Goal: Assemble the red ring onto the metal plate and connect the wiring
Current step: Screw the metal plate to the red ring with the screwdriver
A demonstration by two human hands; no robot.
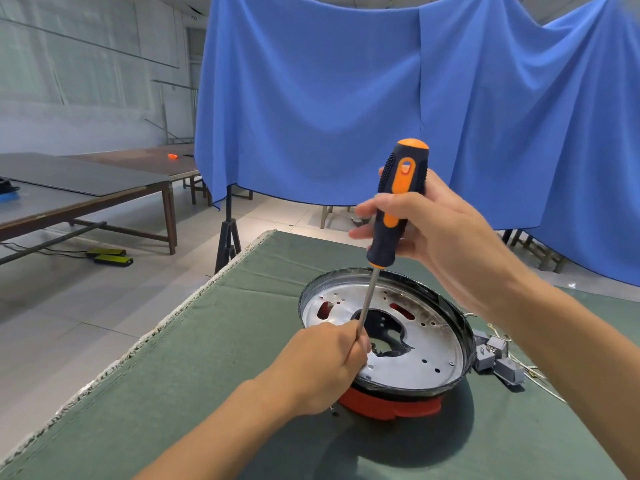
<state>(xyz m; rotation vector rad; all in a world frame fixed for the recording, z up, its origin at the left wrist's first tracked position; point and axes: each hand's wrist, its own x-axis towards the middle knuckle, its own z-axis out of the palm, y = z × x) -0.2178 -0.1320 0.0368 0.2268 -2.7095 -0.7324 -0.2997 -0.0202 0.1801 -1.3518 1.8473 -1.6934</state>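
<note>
Your right hand wrapped its fingers around the black and orange handle of the long screwdriver. Your left hand pinched the thin steel shaft low down, near the tip. Right beside those left fingers lay the round shiny metal plate with small holes. The red plastic ring sat under it on the green cloth tabletop. Grey wire plugs lay past the plate's far side.
</note>
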